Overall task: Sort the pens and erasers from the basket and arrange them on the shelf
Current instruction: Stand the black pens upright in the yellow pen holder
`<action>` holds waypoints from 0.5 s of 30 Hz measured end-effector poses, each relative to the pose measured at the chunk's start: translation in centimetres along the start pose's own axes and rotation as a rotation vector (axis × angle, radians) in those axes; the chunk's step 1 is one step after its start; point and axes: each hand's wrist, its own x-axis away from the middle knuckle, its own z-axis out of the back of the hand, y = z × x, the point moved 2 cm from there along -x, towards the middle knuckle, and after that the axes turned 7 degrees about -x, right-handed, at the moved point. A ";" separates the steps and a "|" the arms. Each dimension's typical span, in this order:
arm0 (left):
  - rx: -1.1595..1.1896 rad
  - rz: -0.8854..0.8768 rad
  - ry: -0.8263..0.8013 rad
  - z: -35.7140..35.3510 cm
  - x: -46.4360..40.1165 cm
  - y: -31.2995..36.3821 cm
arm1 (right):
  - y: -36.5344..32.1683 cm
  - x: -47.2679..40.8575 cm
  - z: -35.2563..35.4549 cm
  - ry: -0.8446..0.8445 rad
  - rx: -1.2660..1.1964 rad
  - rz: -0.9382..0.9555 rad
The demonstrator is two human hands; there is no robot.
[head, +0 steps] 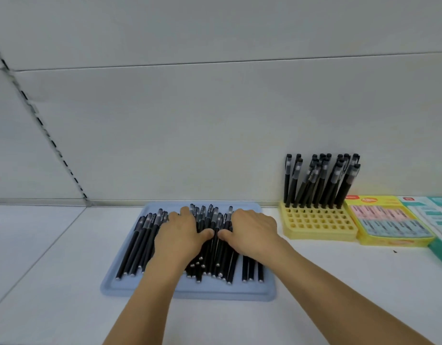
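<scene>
Black pens [210, 247] lie heaped lengthwise on the blue tray [130, 287] on the white shelf [339, 282]; left hand [178, 236] and right hand [252, 231] rest palm-down on the pile, fingers spread flat, gripping nothing. The pens look light, stiff, smooth and likely to roll, so pinching a few mid-barrel seems best. More pens stand in the yellow holder [319, 225] beside the eraser box [389, 220].
</scene>
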 end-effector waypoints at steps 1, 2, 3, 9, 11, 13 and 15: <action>0.011 0.000 -0.013 0.3 -0.3 -0.1 | -0.1 -0.3 -0.2 -0.011 -0.021 -0.015; 0.027 -0.005 -0.024 0.5 -0.6 -0.1 | -0.2 -0.4 -0.2 -0.020 -0.050 -0.034; 0.047 -0.014 -0.036 0.7 -0.7 0.0 | -0.1 -0.6 -0.2 -0.031 -0.091 -0.060; 0.062 -0.046 -0.016 0.4 -1.3 0.8 | 1.3 0.2 0.5 -0.006 -0.472 -0.124; 0.108 -0.031 0.029 0.2 -1.7 0.1 | 2.8 1.1 1.8 0.077 -0.621 -0.120; 0.326 -0.024 0.110 0.3 -1.9 -0.5 | 4.9 1.9 3.6 0.212 -0.725 -0.120; 0.822 0.000 0.116 0.5 -1.7 -0.3 | 7.3 2.5 5.4 0.387 -0.784 -0.124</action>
